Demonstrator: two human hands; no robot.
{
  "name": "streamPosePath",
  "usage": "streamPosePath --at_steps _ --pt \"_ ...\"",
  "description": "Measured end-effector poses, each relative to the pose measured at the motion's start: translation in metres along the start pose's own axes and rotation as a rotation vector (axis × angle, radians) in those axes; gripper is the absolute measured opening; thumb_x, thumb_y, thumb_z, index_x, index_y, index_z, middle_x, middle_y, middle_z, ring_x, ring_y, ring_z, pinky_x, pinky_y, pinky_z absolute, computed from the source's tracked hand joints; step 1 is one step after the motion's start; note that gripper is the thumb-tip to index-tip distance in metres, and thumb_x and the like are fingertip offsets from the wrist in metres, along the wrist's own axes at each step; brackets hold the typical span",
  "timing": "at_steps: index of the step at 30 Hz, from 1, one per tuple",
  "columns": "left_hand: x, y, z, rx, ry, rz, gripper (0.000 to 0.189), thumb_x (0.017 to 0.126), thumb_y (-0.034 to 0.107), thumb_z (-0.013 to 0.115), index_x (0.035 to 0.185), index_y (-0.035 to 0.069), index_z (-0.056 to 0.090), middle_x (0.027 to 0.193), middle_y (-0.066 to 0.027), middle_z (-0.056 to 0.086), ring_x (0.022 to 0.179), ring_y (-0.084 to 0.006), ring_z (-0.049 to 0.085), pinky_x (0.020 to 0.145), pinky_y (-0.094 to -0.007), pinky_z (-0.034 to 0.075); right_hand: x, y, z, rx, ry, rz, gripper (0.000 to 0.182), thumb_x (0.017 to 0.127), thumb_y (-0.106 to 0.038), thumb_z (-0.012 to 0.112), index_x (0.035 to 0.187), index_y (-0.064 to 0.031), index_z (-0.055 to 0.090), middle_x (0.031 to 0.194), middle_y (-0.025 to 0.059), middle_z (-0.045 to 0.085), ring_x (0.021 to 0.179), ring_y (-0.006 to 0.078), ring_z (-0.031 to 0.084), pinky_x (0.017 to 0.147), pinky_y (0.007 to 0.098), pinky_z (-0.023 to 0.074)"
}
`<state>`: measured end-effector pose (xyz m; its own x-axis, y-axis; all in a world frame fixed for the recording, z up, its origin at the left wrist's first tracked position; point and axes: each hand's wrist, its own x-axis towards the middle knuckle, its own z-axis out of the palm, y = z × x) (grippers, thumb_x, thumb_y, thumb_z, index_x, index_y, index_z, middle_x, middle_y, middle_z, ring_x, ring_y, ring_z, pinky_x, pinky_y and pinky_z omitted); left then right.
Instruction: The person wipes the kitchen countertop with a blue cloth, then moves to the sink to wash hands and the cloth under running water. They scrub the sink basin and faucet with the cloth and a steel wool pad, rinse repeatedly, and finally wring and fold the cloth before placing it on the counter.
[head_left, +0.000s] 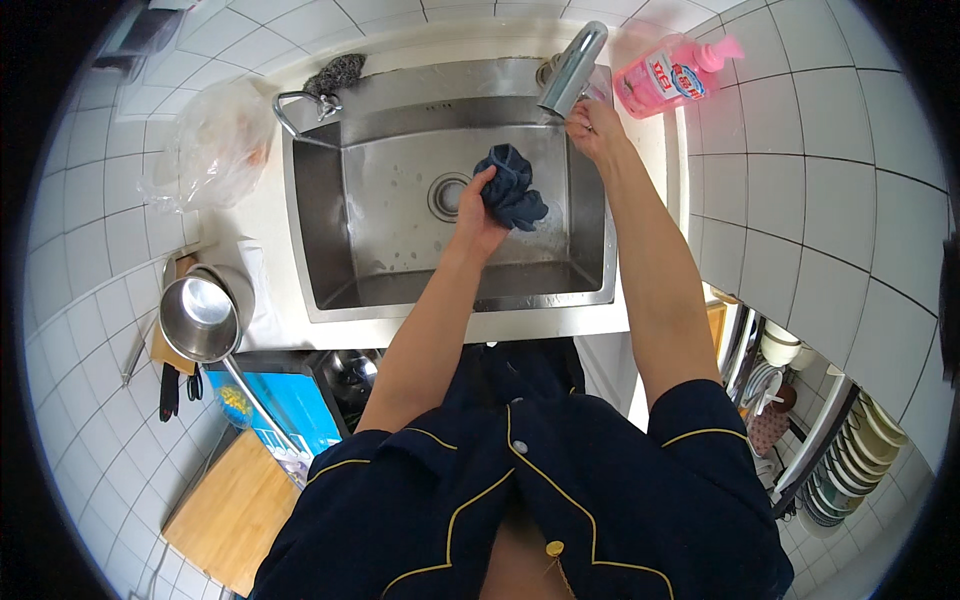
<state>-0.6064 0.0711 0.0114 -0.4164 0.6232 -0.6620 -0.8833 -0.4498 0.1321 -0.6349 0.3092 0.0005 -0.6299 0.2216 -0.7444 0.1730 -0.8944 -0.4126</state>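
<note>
Over the stainless steel sink (390, 180), my left hand (480, 217) holds a crumpled dark blue cloth (511, 187), just right of the drain (450, 196). My right hand (594, 129) is raised at the sink's back right corner, beside the chrome faucet (574, 67) and just below its spout. Its fingers are curled; whether they grip any part of the faucet is hidden. Water drops lie on the sink's floor.
A pink pump bottle (667, 79) stands right of the faucet. At the left are a steel wool scrubber (337, 73), a small curved tap (289, 116), a clear plastic bag (217, 150), a steel saucepan (199, 319) and a wooden cutting board (232, 510). Racked dishes (847, 465) stand at lower right.
</note>
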Motion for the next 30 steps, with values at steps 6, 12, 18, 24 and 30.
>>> streamPosePath --at_steps 6,12,18,24,30 --pt "0.023 -0.011 0.012 -0.079 0.003 0.016 0.032 0.089 0.03 0.047 0.108 0.004 0.055 0.104 -0.0125 0.06 0.098 -0.0287 0.056 0.09 -0.0453 0.043 -0.007 -0.001 -0.008 0.063 -0.006 -0.035 0.016 0.089 -0.021 0.045 0.081 -0.0068 0.045 0.064 0.005 0.043 0.047 0.0131 0.038 0.04 0.0241 0.0309" --pt "0.052 -0.001 0.018 -0.241 -0.02 0.131 0.04 0.095 0.033 0.035 0.116 0.003 0.052 0.114 -0.0145 0.057 0.107 -0.0307 0.052 0.098 -0.0482 0.036 -0.075 0.081 -0.015 -0.329 0.129 -0.284 0.06 0.084 -0.052 0.056 0.123 -0.0077 0.049 0.096 0.0086 0.061 0.076 0.0166 0.056 0.064 0.0297 0.0438" --pt "0.06 0.019 0.029 -0.011 0.138 0.157 0.036 0.096 0.031 0.035 0.117 0.006 0.05 0.117 -0.0109 0.054 0.111 -0.0278 0.048 0.1 -0.0491 0.033 -0.042 0.093 -0.036 -0.695 0.146 -0.402 0.027 0.081 -0.022 0.067 0.102 -0.0048 0.064 0.082 0.0032 0.063 0.075 0.0123 0.057 0.07 0.0243 0.0419" --pt "0.063 0.025 -0.009 0.175 0.33 0.177 0.046 0.091 0.04 0.048 0.123 0.008 0.043 0.131 -0.0097 0.038 0.121 -0.0339 0.036 0.101 -0.0608 0.029 -0.036 0.076 -0.025 0.239 -0.063 -0.158 0.021 0.083 -0.021 0.061 0.094 -0.0033 0.061 0.088 0.0044 0.064 0.082 0.0167 0.061 0.072 0.0296 0.046" --pt "0.06 0.013 -0.001 0.113 -0.03 -0.088 0.057 0.086 0.051 0.053 0.119 0.005 0.048 0.119 -0.0125 0.053 0.109 -0.0308 0.05 0.09 -0.0523 0.043 -0.083 0.13 0.002 -1.286 0.093 -0.702 0.039 0.076 -0.03 0.065 0.1 -0.0001 0.059 0.091 0.0132 0.065 0.089 0.0288 0.063 0.078 0.0377 0.0475"
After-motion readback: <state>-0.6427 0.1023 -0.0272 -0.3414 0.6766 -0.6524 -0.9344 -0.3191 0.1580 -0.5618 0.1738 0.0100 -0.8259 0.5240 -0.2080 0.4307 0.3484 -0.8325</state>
